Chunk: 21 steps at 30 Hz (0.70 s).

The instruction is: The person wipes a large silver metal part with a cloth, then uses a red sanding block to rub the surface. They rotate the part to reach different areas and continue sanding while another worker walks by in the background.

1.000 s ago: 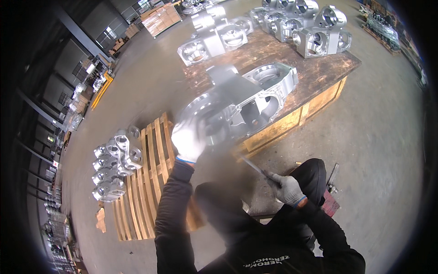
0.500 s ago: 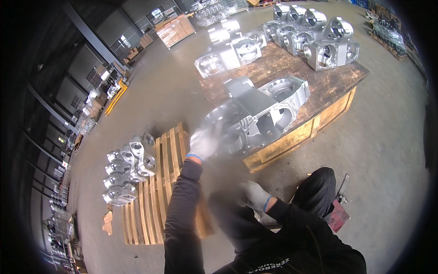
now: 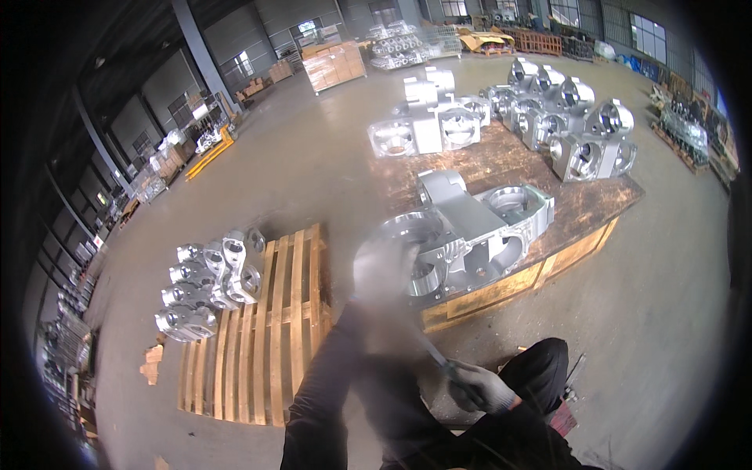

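A large silver metal casting (image 3: pixel 470 219) with round bored openings lies at the near end of the wooden worktop. My left hand (image 3: pixel 381 268), in a pale glove, is at the casting's left ring; a blur hides its fingers, so I cannot tell whether it grips the rim. Low in front of the worktop, above my legs, my gloved right hand (image 3: pixel 482 389) is closed around a hand tool with a dark handle (image 3: pixel 464 382) and a thin metal shaft. The shaft points up and left toward the casting; its tip fades into the blur.
More silver castings (image 3: pixel 599 145) stand along the back of the wooden crate-like bench (image 3: pixel 591 196). To the left, a slatted pallet (image 3: pixel 270 329) carries several smaller castings (image 3: pixel 223 270). Wrapped cartons (image 3: pixel 334 66), a yellow pallet truck (image 3: pixel 210 157) and loaded pallets line the hall.
My right hand now shows the hand tool in its grip, its shaft raised toward the casting. The left hand stays by the casting's left ring. The view has tilted up.
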Each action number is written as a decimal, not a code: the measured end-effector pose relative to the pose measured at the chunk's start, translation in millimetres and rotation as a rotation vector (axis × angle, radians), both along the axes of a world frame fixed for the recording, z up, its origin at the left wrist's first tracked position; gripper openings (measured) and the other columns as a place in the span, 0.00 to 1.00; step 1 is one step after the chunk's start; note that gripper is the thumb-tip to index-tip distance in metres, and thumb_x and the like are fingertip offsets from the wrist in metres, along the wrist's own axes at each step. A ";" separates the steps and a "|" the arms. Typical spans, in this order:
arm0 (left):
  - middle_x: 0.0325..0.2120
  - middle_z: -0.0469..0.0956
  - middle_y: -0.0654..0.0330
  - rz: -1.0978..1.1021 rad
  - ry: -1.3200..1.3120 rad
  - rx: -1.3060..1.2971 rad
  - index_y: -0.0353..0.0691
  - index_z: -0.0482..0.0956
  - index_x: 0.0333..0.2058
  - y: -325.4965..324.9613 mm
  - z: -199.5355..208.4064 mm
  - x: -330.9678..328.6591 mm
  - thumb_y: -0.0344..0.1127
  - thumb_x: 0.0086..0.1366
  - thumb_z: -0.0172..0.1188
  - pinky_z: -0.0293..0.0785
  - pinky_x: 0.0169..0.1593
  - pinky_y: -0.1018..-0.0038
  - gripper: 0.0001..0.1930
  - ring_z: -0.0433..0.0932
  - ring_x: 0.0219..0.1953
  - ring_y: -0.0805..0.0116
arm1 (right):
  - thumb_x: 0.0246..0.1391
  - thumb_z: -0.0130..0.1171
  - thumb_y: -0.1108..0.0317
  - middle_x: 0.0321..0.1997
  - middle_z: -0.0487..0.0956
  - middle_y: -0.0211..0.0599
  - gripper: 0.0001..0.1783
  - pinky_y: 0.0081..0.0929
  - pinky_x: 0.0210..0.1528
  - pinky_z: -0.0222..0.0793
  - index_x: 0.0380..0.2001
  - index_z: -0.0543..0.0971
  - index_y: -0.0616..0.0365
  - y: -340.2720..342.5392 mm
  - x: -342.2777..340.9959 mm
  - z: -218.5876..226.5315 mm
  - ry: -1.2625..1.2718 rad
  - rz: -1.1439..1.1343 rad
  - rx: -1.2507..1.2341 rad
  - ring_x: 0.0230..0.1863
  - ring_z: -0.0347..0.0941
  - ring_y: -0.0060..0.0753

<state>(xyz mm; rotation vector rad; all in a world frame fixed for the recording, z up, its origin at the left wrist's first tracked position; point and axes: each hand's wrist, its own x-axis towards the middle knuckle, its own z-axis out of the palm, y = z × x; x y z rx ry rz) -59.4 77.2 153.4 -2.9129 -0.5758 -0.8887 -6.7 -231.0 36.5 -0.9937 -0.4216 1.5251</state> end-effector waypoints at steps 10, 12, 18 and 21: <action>0.61 0.74 0.42 0.402 -0.899 -0.340 0.33 0.72 0.64 -58.5 -55.6 -2.1 0.35 0.68 0.65 0.70 0.69 0.52 0.28 0.74 0.64 0.45 | 0.67 0.59 0.73 0.34 0.85 0.47 0.23 0.38 0.28 0.74 0.64 0.78 0.60 -26.2 60.4 31.6 -1.455 -0.588 0.120 0.25 0.81 0.41; 0.66 0.70 0.39 0.429 -0.882 -0.508 0.31 0.66 0.70 -65.6 -66.1 -6.8 0.38 0.74 0.61 0.70 0.68 0.54 0.30 0.73 0.66 0.45 | 0.68 0.58 0.74 0.38 0.85 0.50 0.25 0.36 0.34 0.77 0.67 0.77 0.54 -11.9 71.5 50.5 -1.696 -0.508 0.057 0.32 0.84 0.46; 0.56 0.81 0.40 0.247 -0.625 -0.996 0.29 0.67 0.69 -48.5 -73.9 -42.8 0.43 0.81 0.53 0.75 0.63 0.65 0.27 0.81 0.59 0.54 | 0.61 0.62 0.75 0.37 0.85 0.50 0.23 0.42 0.34 0.79 0.59 0.83 0.52 41.0 99.9 85.9 -1.870 -0.466 0.231 0.33 0.84 0.55; 0.55 0.82 0.40 0.147 -0.620 -1.109 0.26 0.65 0.70 -44.4 -78.8 -49.8 0.43 0.82 0.52 0.76 0.59 0.67 0.29 0.82 0.55 0.58 | 0.57 0.65 0.74 0.37 0.87 0.49 0.24 0.40 0.37 0.82 0.58 0.84 0.50 52.6 106.8 98.3 -1.909 -0.451 0.348 0.34 0.85 0.52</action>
